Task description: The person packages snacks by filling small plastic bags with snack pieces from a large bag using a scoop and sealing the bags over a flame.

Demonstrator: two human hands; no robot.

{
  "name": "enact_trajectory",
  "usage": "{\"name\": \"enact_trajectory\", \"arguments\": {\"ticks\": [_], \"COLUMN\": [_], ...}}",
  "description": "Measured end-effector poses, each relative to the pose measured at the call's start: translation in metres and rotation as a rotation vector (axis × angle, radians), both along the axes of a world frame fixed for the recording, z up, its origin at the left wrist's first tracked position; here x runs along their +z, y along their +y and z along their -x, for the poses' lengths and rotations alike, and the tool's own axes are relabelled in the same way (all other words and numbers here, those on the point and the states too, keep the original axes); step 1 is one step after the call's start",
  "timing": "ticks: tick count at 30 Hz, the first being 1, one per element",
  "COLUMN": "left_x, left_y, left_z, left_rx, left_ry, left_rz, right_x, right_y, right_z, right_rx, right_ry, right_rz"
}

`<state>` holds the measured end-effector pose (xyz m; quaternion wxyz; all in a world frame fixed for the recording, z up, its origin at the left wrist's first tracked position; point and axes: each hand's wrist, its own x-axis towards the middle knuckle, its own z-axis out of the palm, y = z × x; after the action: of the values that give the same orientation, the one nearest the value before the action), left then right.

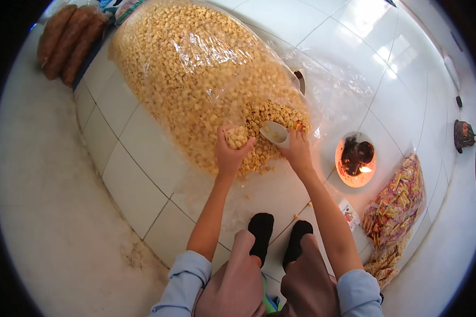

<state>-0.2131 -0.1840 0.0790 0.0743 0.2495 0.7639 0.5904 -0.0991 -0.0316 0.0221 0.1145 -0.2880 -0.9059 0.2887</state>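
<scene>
A large clear plastic bag [195, 68] full of small yellow snack pieces lies on the tiled floor, its mouth facing me. At that opening my left hand [231, 152] is wrapped round a small bunch of snack pieces [236, 138]; whether thin plastic encloses them is too unclear to tell. Beside it, my right hand [297, 150] grips a white scoop [275, 133], whose bowl points left over the loose snacks. Something small, red and yellow, shows at the right fingers. The two hands are close together but apart.
Right of my hands, a small flame burns on an orange-lit plate [345, 171] with a dark object. Farther right lies a bag of colourful packets [394, 206], near a white card [349, 213]. Long brown items in plastic [71, 42] are at upper left. My black-socked feet are below.
</scene>
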Motion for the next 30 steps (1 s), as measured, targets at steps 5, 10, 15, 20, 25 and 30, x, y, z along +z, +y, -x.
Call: {"name": "enact_trajectory", "arguments": {"ticks": [5,10,15,20,25,30], "left_x": [0.005,-0.001,-0.007,-0.006,-0.006,-0.001], "left_y": [-0.007,-0.009,-0.013,-0.008,0.009,0.018], "left_z": [0.003,0.003,0.002,0.001,-0.007,-0.009], "left_rx": [0.037,0.028,0.041,0.021,-0.041,-0.058], "left_ry": [-0.170,-0.061,0.080,0.053,-0.084,0.061], "left_rz": [-0.052,0.025,0.026,0.091,0.062,0.190], "right_x": [0.038,0.000,0.005,0.061,0.174,0.234], "right_y": [0.023,-0.002,-0.005,0.026,0.045,0.034], "right_z": [-0.002,0.015,0.021,0.012,0.005,0.005], "right_rx": [0.065,0.181,0.211,0.220,0.298,0.402], "right_ry": [0.033,0.096,0.153,0.172,0.234,0.100], "right_rz": [-0.339,-0.193,0.150,0.176,-0.029,-0.217]}}
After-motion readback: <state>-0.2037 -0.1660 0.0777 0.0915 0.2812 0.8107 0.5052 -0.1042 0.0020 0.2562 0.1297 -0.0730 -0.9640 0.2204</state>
